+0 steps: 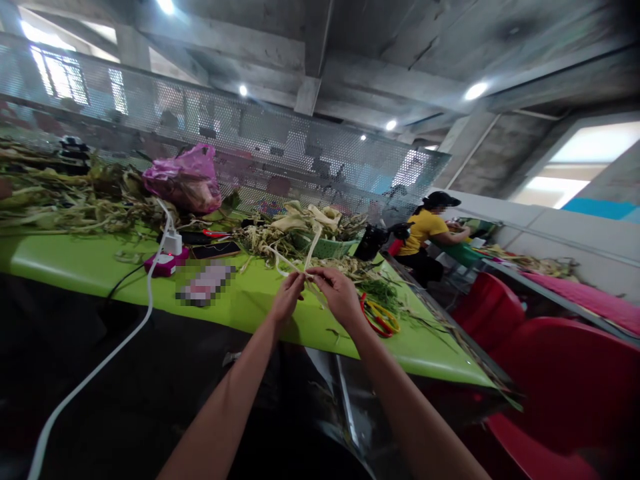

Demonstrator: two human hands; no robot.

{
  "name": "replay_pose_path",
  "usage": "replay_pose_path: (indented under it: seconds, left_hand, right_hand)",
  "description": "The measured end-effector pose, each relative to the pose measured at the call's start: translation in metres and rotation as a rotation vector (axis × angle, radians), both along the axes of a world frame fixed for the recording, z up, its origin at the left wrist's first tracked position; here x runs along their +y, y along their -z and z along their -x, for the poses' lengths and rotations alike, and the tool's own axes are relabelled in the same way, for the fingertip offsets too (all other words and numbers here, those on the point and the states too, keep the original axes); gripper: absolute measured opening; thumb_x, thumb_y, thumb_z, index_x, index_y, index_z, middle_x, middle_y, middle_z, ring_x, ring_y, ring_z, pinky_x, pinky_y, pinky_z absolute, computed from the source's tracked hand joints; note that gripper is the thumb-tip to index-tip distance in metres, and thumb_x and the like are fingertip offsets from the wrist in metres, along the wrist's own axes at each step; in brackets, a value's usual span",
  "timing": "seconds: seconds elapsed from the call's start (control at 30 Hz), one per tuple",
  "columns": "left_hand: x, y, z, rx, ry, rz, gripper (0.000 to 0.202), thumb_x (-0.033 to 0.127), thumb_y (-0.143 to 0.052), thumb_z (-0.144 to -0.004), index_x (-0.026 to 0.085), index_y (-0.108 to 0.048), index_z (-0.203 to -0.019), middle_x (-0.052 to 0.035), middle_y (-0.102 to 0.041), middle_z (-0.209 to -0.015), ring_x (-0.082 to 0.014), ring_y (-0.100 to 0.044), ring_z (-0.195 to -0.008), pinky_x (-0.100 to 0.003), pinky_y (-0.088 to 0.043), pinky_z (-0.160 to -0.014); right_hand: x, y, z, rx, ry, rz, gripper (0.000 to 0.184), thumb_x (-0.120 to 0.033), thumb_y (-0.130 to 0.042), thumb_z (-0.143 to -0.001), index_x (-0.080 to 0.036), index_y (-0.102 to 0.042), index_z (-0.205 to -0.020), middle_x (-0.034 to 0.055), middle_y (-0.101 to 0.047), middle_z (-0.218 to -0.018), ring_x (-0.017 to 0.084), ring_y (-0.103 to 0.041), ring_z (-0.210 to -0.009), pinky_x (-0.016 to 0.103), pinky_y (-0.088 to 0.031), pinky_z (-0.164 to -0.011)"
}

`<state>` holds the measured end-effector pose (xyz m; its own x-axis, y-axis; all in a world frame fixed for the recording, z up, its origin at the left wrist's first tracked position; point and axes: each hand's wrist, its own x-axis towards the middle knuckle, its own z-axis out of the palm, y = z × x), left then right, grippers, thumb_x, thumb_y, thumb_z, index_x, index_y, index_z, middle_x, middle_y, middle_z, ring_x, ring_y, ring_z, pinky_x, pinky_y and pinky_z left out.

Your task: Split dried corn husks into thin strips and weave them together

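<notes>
Both my hands meet over the green table (pixel 75 267). My left hand (pixel 287 298) and my right hand (pixel 339 291) are closed in a pinch on pale dried leaf strips (pixel 310 257), which rise between the fingertips towards a heap of husks. Just right of my right wrist lie red and yellow handled scissors (pixel 381 317) on the tabletop.
A green basket (pixel 325 247) of husks stands behind the hands. A pink plastic bag (pixel 185 179) tops dried leaves at the left. A white cable (pixel 120 347) runs to a charger and phone (pixel 216 250). A person in yellow (pixel 425 233) sits far right; red chairs (pixel 550 387) stand close.
</notes>
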<state>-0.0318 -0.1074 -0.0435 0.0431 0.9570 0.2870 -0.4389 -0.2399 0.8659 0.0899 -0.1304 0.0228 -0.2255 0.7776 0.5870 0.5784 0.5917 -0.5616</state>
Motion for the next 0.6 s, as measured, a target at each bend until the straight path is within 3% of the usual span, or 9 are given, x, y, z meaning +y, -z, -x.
replay_pose_path:
  seconds: [0.17,0.4,0.6]
  left_hand:
    - [0.000,-0.002,0.001,-0.013,0.018,0.026,0.030,0.045,-0.058,-0.074,0.017,-0.061,-0.085,0.0030,-0.042,-0.060,-0.0086,-0.037,-0.055,-0.020,-0.034,-0.051]
    - [0.002,0.001,0.001,-0.049,0.040,0.062,0.024,0.039,-0.059,-0.071,0.016,-0.062,-0.078,0.0008,-0.053,-0.063,-0.0080,-0.042,-0.055,-0.021,-0.037,-0.054]
    - [0.005,0.005,0.001,-0.054,0.037,0.061,0.035,0.050,-0.062,-0.070,0.016,-0.064,-0.077,0.0009,-0.055,-0.062,-0.0081,-0.044,-0.054,-0.021,-0.035,-0.052]
  right_hand:
    - [0.003,-0.004,-0.001,-0.100,0.010,-0.081,0.025,-0.018,-0.049,-0.083,-0.023,-0.069,-0.097,0.0056,-0.067,-0.095,0.020,-0.059,-0.092,0.035,-0.044,-0.085]
    - [0.012,0.001,-0.007,-0.143,-0.019,-0.086,0.027,-0.015,-0.050,-0.081,-0.023,-0.069,-0.099,0.0053,-0.067,-0.097,0.019,-0.058,-0.093,0.035,-0.043,-0.086]
    - [0.011,0.006,-0.008,-0.241,-0.020,-0.085,0.024,-0.015,-0.051,-0.081,-0.023,-0.069,-0.096,0.0048,-0.069,-0.091,0.020,-0.060,-0.088,0.036,-0.043,-0.085]
